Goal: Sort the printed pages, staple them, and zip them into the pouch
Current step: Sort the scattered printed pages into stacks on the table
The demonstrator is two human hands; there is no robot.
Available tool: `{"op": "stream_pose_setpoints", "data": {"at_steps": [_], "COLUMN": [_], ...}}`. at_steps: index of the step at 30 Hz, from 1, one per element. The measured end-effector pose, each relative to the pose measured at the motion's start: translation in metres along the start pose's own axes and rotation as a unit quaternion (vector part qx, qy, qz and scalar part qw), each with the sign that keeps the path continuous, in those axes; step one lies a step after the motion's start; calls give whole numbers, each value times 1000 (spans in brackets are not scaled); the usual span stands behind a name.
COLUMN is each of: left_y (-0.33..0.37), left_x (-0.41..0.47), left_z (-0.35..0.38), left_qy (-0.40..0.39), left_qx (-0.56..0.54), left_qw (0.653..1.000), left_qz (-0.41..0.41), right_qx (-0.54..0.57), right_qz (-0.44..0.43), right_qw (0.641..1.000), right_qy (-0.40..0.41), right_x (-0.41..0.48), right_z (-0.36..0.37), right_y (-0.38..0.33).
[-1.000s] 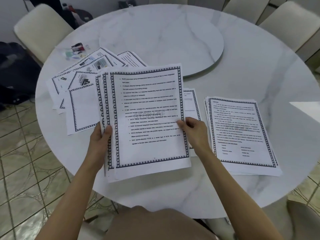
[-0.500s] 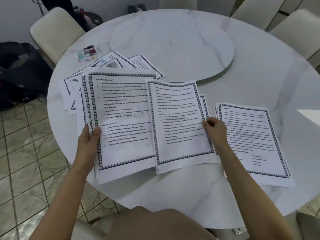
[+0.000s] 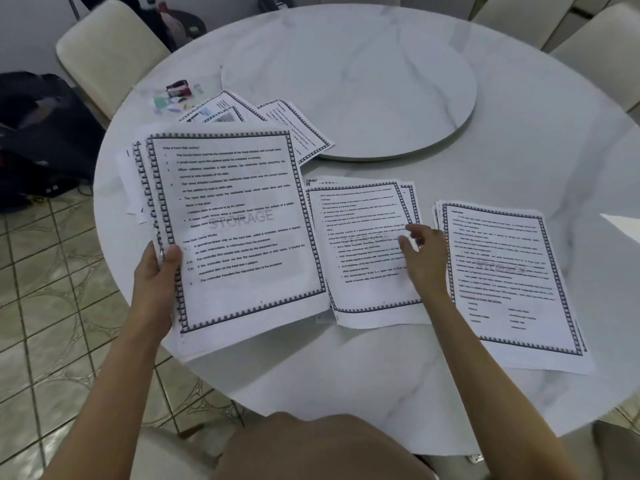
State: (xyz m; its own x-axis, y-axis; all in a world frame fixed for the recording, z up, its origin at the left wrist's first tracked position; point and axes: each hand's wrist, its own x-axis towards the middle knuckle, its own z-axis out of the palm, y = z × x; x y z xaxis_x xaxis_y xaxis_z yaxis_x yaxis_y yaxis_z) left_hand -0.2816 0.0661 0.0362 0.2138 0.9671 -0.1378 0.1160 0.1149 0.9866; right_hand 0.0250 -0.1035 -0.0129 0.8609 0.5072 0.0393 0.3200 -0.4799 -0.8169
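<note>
sheaf of pages (image 3: 235, 230) is gripped at its edge by left hand (image 3: 156, 271); middle pile (image 3: 363, 244) is touched by right hand (image 3: 420, 254), fingers loosely spread.

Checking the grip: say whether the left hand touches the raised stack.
Touching. Head view: the left hand grips the stack by its left edge, thumb on top.

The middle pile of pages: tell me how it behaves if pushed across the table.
The middle pile looks loose, its edges fanned, so it would likely skew apart rather than slide as one. The glossy marble table probably offers little grip. Lifted one-handed, such thin sheets would likely droop.
</note>
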Motion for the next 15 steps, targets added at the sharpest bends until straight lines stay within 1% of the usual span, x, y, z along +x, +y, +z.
{"op": "stream_pose_setpoints", "data": {"at_steps": [3, 6, 8, 12, 15], "left_y": [2, 7, 9, 13, 12], "left_x": [0, 0, 0, 0, -3], "left_z": [4, 8, 10, 13, 16], "left_qy": [-6, -14, -18, -24, -40], "left_qx": [-4, -6, -12, -31, -36], "left_qw": [1000, 1000, 1000, 999, 999], "left_qz": [0, 6, 9, 10, 11], "right_qx": [69, 79, 91, 193, 230], "right_qz": [-15, -6, 10, 56, 52], "right_qw": [995, 981, 972, 949, 944], "right_qy": [-77, -176, -215, -245, -231], "right_x": [-11, -22, -28, -36, -37], "right_z": [10, 24, 31, 32, 29], "right_y": [-22, -38, -47, -63, -70]}}
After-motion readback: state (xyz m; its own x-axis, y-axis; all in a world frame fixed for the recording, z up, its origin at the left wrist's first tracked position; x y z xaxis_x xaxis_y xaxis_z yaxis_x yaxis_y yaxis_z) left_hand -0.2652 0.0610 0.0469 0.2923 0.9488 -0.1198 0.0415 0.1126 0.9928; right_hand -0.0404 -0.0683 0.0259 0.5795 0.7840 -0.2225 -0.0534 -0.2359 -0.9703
